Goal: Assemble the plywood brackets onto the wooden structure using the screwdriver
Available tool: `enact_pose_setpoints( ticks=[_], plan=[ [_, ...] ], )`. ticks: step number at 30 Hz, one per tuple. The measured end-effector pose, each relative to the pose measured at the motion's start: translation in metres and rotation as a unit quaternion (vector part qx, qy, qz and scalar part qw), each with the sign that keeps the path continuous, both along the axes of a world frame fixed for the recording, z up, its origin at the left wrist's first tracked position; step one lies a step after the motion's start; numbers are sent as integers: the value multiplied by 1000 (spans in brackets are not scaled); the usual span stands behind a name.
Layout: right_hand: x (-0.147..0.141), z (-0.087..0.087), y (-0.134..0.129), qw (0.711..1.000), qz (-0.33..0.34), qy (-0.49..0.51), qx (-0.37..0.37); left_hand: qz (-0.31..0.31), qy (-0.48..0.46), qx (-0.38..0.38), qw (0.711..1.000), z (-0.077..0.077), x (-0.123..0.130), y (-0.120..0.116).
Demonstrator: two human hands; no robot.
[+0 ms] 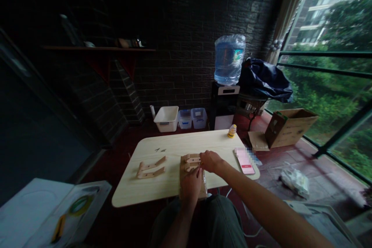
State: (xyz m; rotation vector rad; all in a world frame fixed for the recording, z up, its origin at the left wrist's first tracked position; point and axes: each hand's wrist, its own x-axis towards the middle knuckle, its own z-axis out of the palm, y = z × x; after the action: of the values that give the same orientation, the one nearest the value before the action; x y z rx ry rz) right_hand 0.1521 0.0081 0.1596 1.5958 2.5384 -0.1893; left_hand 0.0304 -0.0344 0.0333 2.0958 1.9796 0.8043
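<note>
A flat brown cardboard piece (184, 193) lies at the near edge of the pale table (128, 190), with light wooden parts (192, 159) on it. My left hand (191, 183) is closed over the near side of these parts. From the right, my right hand (211, 161) reaches in with its fingers pinched at their right end. The fingertips of both hands come close together, and what the right fingers pinch is too small to make out. To the left lies a joined wooden frame (151, 167) with two bent arms. Beyond it are small dark pieces (160, 150).
A small yellow-based bottle (232, 131) stands at the table's far right corner, and a pink-screened phone (245, 162) lies at the right edge. Behind are storage bins (166, 119) and a water dispenser (225, 100). A cardboard box (290, 128) sits by the window.
</note>
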Motion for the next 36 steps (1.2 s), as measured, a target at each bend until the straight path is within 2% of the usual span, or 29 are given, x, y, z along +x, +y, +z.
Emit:
enact_pose_setpoints(
  ticks=[6, 10, 15, 22, 30, 36],
  plan=[
    [0, -1, -1, 1000, 6, -8, 8, 8, 7, -15, 1000, -3, 0, 0],
    [5, 4, -3, 999, 38, -14, 15, 11, 18, 9, 1000, -2, 0, 0],
    [7, 10, -1, 998, 65, -25, 3, 14, 5, 31, 999, 6, 0, -2],
    [2, 11, 6, 998, 54, -33, -9, 8, 6, 47, 999, 19, 2, -5],
    [0, 6, 12, 999, 44, -24, 2, 35, 18, 7, 999, 7, 6, -4],
    [5, 5, 13, 999, 42, -22, -2, 30, 22, 10, 999, 8, 8, -3]
  ],
)
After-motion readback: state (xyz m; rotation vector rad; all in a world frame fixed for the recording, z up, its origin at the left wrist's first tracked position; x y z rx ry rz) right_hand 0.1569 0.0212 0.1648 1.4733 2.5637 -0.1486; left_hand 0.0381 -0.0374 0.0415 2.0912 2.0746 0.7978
